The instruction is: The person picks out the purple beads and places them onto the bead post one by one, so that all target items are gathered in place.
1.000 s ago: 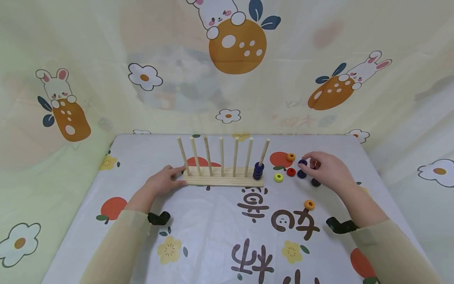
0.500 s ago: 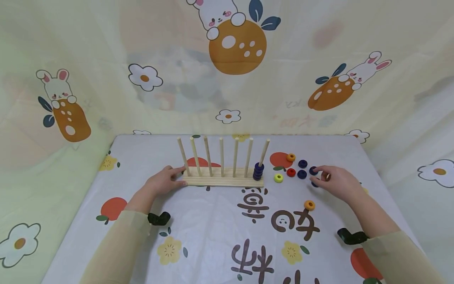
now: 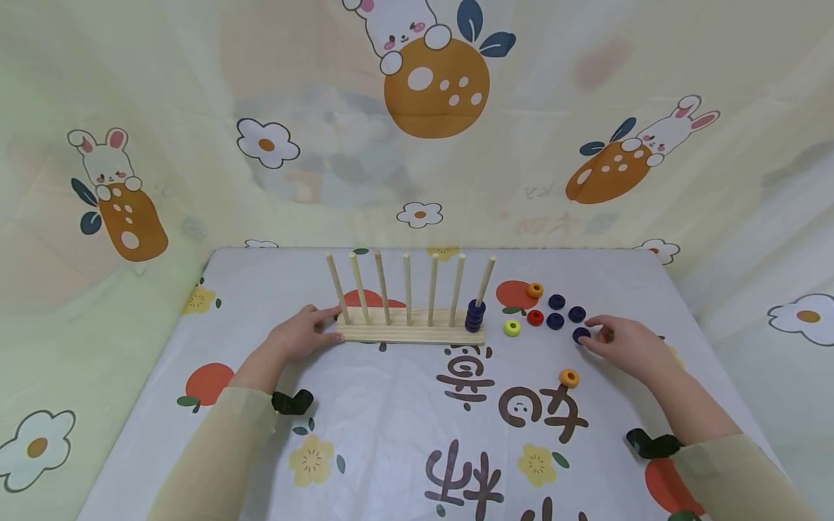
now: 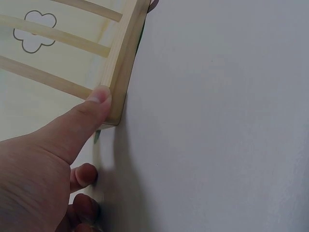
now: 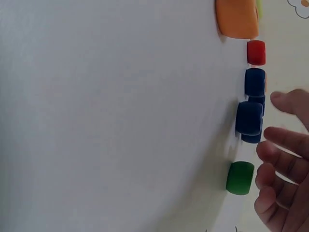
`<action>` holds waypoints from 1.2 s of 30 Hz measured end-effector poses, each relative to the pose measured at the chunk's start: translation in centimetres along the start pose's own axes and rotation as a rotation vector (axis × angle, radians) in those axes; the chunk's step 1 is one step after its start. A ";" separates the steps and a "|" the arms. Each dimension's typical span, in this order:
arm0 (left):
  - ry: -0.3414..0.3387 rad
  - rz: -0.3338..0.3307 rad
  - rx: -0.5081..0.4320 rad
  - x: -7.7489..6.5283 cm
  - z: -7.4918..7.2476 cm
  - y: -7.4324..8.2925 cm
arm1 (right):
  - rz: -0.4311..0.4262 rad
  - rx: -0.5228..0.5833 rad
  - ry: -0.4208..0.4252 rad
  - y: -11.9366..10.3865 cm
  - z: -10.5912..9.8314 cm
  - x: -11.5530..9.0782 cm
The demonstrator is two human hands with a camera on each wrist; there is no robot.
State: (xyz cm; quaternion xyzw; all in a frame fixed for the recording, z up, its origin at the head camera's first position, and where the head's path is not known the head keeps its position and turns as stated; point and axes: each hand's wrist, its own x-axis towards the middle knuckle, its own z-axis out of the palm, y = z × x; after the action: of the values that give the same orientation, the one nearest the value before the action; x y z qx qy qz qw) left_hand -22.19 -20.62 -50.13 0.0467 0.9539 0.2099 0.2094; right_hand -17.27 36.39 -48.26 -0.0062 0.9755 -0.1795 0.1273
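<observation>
A wooden stand with a row of upright pegs sits mid-table. My left hand grips its left end, and the left wrist view shows the thumb pressed on the base. Dark blue beads are stacked on the rightmost peg. Several loose dark blue beads lie to the right of the stand. Over their right side hovers my right hand, its thumb beside the nearest blue bead. Thumb and fingers stand apart there, nothing between them. A green bead shows only in the right wrist view.
Left of the blue beads lie a red bead, a yellow-green bead and an orange bead. Another orange bead lies nearer the front. A printed cloth covers the table, with a patterned curtain behind.
My right hand has moved right and toward me across the blue beads, uncovering those it hid earlier. The left hand and the stand have stayed put.
</observation>
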 end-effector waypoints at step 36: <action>0.001 0.010 -0.001 0.2 0.2 -0.1 | -0.017 -0.014 -0.015 -0.4 -0.2 0.4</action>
State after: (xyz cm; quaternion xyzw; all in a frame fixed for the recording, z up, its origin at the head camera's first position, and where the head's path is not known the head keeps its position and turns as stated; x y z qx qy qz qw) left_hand -22.27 -20.58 -50.35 0.0511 0.9537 0.2113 0.2080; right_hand -17.76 36.12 -48.03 -0.0170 0.9756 -0.1737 0.1331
